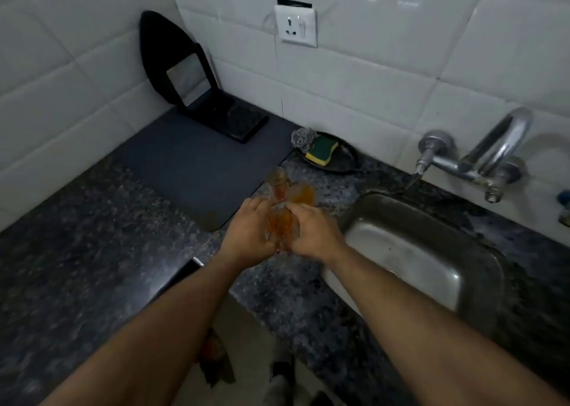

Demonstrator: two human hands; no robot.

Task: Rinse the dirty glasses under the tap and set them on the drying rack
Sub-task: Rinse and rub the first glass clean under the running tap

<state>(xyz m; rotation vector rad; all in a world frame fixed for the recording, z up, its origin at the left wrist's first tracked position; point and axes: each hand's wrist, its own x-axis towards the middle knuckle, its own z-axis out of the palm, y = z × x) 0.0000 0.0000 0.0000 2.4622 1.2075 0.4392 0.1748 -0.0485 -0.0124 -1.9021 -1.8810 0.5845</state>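
Three dirty glasses smeared with orange stand close together on the dark granite counter, left of the sink. The nearest glass sits between my two hands. My left hand grips its left side and my right hand grips its right side. Behind it stand a second glass and a third glass. A chrome tap is mounted on the tiled wall above the steel sink; no water is visible. A dark drying mat lies on the counter left of the glasses.
A black folding stand leans against the wall at the back of the mat. A black dish holds a steel scourer and a green-yellow sponge. A wall socket sits above. The counter edge runs below my forearms.
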